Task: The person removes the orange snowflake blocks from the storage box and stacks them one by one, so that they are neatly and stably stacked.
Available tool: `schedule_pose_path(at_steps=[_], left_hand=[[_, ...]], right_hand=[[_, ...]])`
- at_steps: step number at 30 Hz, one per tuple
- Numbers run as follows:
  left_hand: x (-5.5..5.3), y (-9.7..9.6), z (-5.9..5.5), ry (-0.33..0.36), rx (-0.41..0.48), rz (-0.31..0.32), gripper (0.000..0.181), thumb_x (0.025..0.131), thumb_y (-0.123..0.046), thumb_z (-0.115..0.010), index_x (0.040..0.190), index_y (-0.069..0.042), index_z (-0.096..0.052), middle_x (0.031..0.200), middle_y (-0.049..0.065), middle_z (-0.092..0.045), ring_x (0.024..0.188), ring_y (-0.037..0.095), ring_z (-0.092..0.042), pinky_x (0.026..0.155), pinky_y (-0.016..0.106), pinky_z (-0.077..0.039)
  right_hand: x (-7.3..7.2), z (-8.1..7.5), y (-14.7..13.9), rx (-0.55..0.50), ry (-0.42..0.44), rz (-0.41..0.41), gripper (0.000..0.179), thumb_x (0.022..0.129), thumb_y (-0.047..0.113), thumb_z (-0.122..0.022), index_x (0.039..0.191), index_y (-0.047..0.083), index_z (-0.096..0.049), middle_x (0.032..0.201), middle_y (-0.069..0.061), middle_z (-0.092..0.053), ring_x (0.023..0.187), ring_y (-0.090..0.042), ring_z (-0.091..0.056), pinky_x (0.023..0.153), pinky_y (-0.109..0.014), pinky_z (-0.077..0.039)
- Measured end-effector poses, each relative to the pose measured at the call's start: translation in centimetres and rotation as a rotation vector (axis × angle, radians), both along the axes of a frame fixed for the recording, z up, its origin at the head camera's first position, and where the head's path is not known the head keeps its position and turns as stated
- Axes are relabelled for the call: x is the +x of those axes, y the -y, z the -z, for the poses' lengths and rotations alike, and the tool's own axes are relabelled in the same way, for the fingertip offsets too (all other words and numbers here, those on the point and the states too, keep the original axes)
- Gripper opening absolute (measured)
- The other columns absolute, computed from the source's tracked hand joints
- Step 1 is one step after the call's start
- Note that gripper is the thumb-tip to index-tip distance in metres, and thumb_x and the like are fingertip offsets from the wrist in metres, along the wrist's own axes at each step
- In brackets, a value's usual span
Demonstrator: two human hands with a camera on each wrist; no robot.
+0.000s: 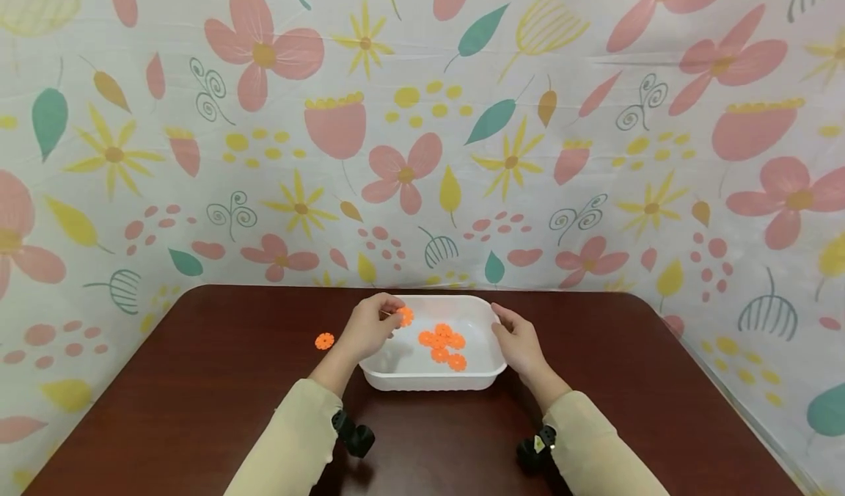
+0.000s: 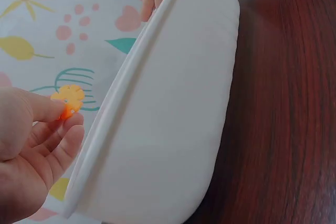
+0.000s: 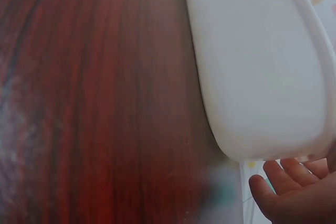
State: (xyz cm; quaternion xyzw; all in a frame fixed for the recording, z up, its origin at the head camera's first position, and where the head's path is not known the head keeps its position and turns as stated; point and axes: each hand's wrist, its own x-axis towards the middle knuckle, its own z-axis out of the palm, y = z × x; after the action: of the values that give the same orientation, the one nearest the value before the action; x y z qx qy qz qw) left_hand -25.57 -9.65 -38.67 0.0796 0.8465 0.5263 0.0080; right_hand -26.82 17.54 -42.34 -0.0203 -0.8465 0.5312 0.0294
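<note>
Between the thumb and fingers of my left hand (image 1: 365, 329) is an orange flower-shaped plastic disc (image 1: 405, 316), held over the left side of a white basin (image 1: 432, 382). The left wrist view shows the same disc (image 2: 70, 98) pinched at its lower edge, just beyond the basin's rim. My right hand (image 1: 520, 340) grips the basin's right rim. In the right wrist view its fingers (image 3: 278, 179) lie along the outside of the end wall, and the thumb is mostly hidden. Several matching orange discs (image 1: 440, 340) lie in a loose cluster on the basin floor.
One more orange disc (image 1: 324, 341) lies on the dark brown table (image 1: 198, 400), left of the basin. A white flowered cloth (image 1: 409, 144) hangs behind the table's far edge. Black wrist cameras (image 1: 356, 437) sit on both sleeves.
</note>
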Motion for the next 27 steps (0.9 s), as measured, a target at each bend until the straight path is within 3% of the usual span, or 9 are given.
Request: schedule_pose_path(at_steps=[7, 17, 27], left_hand=[[0.2, 0.7, 0.4, -0.036, 0.002, -0.037, 0.018, 0.091, -0.01, -0.062, 0.108, -0.009, -0.065, 0.097, 0.007, -0.065, 0.085, 0.03, -0.064, 0.067, 0.03, -0.057], [0.2, 2.1, 0.9, -0.026, 0.052, -0.086, 0.022, 0.09, -0.009, -0.063, 0.111, -0.008, -0.067, 0.098, 0.008, -0.066, 0.087, 0.031, -0.064, 0.067, 0.031, -0.057], [0.4, 3.1, 1.0, -0.045, 0.064, -0.124, 0.023, 0.089, -0.006, -0.063, 0.112, -0.004, -0.067, 0.097, 0.011, -0.067, 0.079, 0.018, -0.064, 0.064, 0.029, -0.056]], right_hand=[[-0.3, 0.5, -0.2, -0.021, -0.009, 0.005, 0.042, 0.097, 0.011, -0.046, 0.138, 0.005, -0.048, 0.14, -0.021, -0.048, 0.133, -0.031, -0.042, 0.103, -0.045, -0.042], [-0.1, 0.9, -0.1, -0.041, -0.01, 0.033, 0.042, 0.096, 0.011, -0.047, 0.137, 0.006, -0.049, 0.139, -0.02, -0.049, 0.131, -0.031, -0.044, 0.101, -0.045, -0.043], [0.4, 0.8, -0.2, -0.014, -0.033, 0.044, 0.041, 0.095, 0.01, -0.047, 0.136, 0.004, -0.05, 0.136, -0.022, -0.051, 0.128, -0.033, -0.046, 0.099, -0.045, -0.046]])
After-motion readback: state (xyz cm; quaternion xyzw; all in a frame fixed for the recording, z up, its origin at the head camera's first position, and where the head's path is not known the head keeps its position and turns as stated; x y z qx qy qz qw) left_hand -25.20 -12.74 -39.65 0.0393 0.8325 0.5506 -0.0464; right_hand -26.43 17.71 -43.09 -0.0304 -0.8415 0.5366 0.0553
